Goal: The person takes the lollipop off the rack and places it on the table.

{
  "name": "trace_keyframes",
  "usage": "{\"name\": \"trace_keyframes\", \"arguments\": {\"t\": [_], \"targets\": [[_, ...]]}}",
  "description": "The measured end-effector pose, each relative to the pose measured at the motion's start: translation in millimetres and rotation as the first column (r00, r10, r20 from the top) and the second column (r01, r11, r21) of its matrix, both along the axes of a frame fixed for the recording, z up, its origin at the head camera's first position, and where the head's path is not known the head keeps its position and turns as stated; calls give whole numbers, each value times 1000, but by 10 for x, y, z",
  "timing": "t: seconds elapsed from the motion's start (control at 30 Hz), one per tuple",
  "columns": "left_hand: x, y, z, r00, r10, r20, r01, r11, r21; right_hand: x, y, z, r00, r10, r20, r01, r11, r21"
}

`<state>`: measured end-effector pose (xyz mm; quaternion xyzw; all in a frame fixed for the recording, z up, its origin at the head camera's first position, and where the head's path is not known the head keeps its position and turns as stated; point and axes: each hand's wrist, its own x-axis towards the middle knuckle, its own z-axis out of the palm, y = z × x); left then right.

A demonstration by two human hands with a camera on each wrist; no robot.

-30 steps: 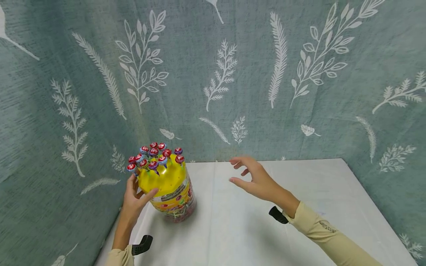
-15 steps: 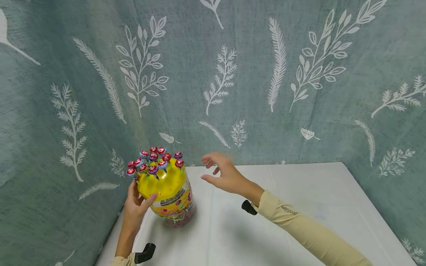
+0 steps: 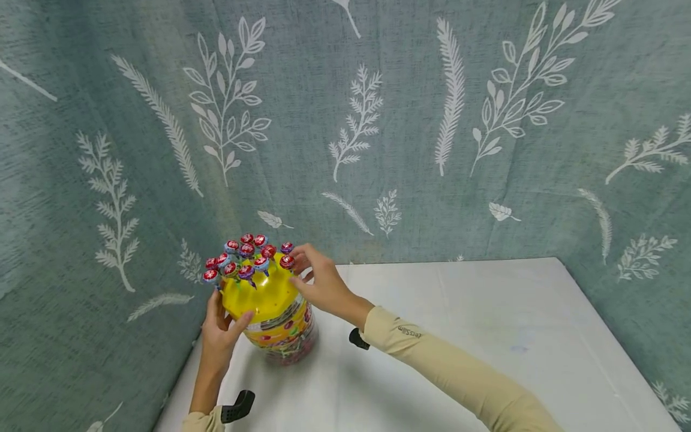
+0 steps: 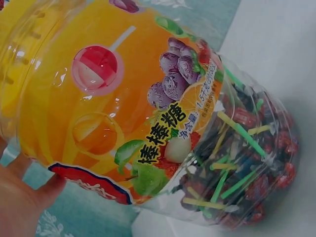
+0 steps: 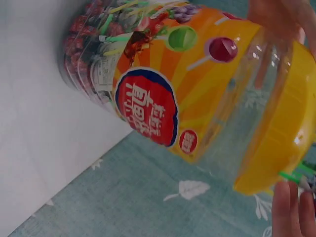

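A clear plastic lollipop jar [image 3: 286, 327] with a yellow lid [image 3: 264, 300] stands on the table, leaning a little. Several lollipops [image 3: 246, 273] in red, blue and purple wrappers stick up from the lid. My left hand [image 3: 220, 342] grips the lid from the left, its thumb at the front. In the left wrist view its fingers [image 4: 49, 192] lie against the jar's upper part. The right hand [image 3: 324, 285] is at the lid's right edge, thumb and fingers apart, beside the nearest lollipops. Its fingertips [image 5: 284, 207] appear close to a green stick [image 5: 291, 175] in the right wrist view.
More wrapped lollipops [image 4: 237, 153] lie inside the jar's bottom. White sheeting covers the table [image 3: 459, 342]. A green curtain with white leaf prints [image 3: 399, 132] hangs behind the table and along its left side.
My right hand has moved left from over the middle of the table to the right edge of the lid. The left hand and the jar have stayed in place.
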<state>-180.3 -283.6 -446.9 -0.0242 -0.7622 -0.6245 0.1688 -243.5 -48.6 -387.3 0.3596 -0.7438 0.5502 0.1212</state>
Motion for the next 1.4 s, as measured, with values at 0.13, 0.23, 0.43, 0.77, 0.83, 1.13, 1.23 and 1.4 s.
{"name": "trace_keyframes", "arguments": {"t": [0.13, 0.23, 0.43, 0.77, 0.83, 1.13, 1.23, 1.4], "targets": [[-14, 16, -9, 1000, -12, 6, 12, 1000, 19, -14, -60, -10, 999, -38, -9, 38, 999, -8], [-21, 23, -16, 1000, -11, 7, 10, 1000, 22, -24, -69, -17, 999, -49, -11, 49, 999, -12], [-39, 28, -25, 1000, 0, 4, 0, 1000, 17, -62, -68, -1, 998, -56, -14, 56, 998, -9], [-90, 48, -27, 1000, -15, 4, 15, 1000, -3, -63, 26, 180, 996, -73, -47, 69, 994, -81], [-94, 42, -26, 1000, -12, 4, 12, 1000, -6, -67, 60, 218, 996, -75, -48, 70, 993, -92], [-107, 43, -21, 1000, -14, 18, 14, 1000, -4, -180, 270, 160, 992, -130, 8, 130, 988, -84], [-90, 39, -22, 1000, -19, 13, 19, 1000, 14, -217, 323, 81, 988, -146, 42, 149, 986, -76], [-25, 21, -14, 1000, 7, 27, -7, 1000, 23, -253, 361, -83, 984, -124, 127, 133, 989, -65]]}}
